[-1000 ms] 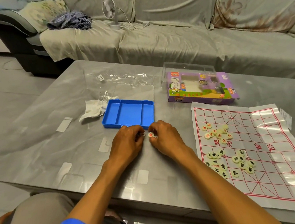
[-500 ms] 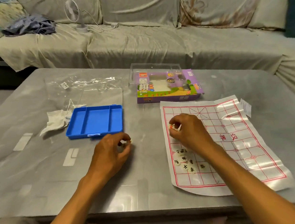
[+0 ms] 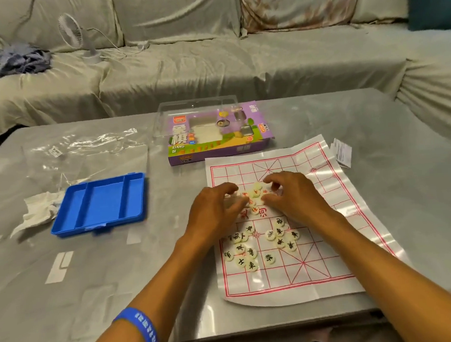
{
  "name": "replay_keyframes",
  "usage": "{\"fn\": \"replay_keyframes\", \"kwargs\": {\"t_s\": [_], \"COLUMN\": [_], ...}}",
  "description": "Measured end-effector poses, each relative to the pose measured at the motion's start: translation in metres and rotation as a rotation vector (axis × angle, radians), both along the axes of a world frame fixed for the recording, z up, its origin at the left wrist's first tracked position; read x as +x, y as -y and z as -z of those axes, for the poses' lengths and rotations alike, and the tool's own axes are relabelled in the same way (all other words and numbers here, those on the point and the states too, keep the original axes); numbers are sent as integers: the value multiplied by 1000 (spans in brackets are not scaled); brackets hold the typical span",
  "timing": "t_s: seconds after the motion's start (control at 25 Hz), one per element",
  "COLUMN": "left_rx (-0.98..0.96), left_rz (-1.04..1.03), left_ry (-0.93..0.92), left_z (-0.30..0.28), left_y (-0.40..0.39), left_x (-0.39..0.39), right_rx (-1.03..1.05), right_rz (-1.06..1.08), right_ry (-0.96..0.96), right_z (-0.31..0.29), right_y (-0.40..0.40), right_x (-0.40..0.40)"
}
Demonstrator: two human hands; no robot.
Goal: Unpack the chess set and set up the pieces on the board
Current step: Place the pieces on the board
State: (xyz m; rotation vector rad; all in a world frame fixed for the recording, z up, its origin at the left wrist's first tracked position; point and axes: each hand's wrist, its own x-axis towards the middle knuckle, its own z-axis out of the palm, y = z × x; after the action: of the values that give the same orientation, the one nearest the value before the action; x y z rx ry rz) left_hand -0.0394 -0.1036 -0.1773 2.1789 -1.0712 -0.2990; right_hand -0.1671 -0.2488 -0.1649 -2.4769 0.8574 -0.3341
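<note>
1. Clearly both hands work over the middle of the paper board, which lies flat on the counter so its red grid can take the pieces; the left hand and the right hand flank a small cluster of red-marked pieces near the river line.
2. Each grip is half-curled over that cluster, fingertips bent down toward the discs; whether either one actually pinches a piece cannot be told, since the fingers hide the contact.
3. Black-marked pieces sit in a loose heap on the near half of the board, off the grid crossings; this looks like sorting by colour ahead of proper placement, so the setting-up is judged barely begun.
4. A blue tray rests well left of the board with its compartments bare, presumably pushed aside once tipped out; crumpled white paper touches its left edge, and clear plastic wrap lies beyond.
5. Just behind the board stands the purple box with a clear lid at its back, parked out of the working area; a small leaflet pokes out at the board's far right corner.
</note>
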Motion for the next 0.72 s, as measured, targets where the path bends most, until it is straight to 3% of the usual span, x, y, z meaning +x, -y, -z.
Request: {"fn": "replay_keyframes", "kwargs": {"t_s": [0.08, 0.24, 0.4, 0.52, 0.72], "left_rx": [9, 280, 183, 63, 200], "left_rz": [-125, -287, -282, -374, -367], "left_ry": [60, 148, -142, -293, -100], "left_z": [0, 0, -4, -3, 2], "left_y": [-10, -39, -31, -25, -26], "left_x": [1, -9, -28, -31, -34], "right_rx": [41, -4, -36, 30, 275], "right_rz": [30, 190, 356, 390, 458], "right_ry": [34, 36, -206, -230, -46], "right_z": [-7, -22, -10, -4, -4], "right_y": [11, 38, 52, 51, 52], "right_x": [-10, -49, -85, -95, -100]}}
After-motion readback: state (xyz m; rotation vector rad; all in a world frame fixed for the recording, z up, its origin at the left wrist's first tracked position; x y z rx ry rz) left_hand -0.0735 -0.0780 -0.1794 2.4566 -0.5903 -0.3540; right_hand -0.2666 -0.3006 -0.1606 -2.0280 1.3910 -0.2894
